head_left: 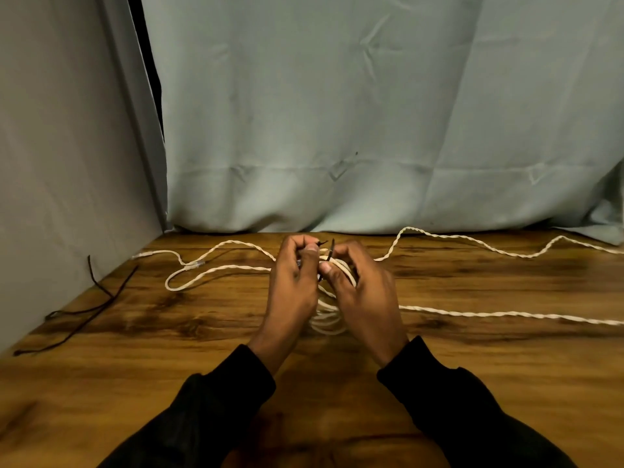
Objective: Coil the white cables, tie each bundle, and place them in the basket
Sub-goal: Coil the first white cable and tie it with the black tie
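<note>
I am holding a coiled bundle of white cable [329, 314] between both hands above the wooden table [472, 383]. My left hand [292, 285] is curled, pinching one end of a black tie [329, 253] between thumb and fingers. My right hand [366, 292] is gripping the coil, thumb pressing the tie's other end. Loose cable [506, 314] is trailing across the table on both sides. Spare black ties [91, 309] are lying near the left edge.

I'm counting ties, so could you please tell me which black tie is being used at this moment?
The black tie pinched between the left hand and right hand, at the white cable coil. The spare black ties lie untouched on the table's left edge.
</note>
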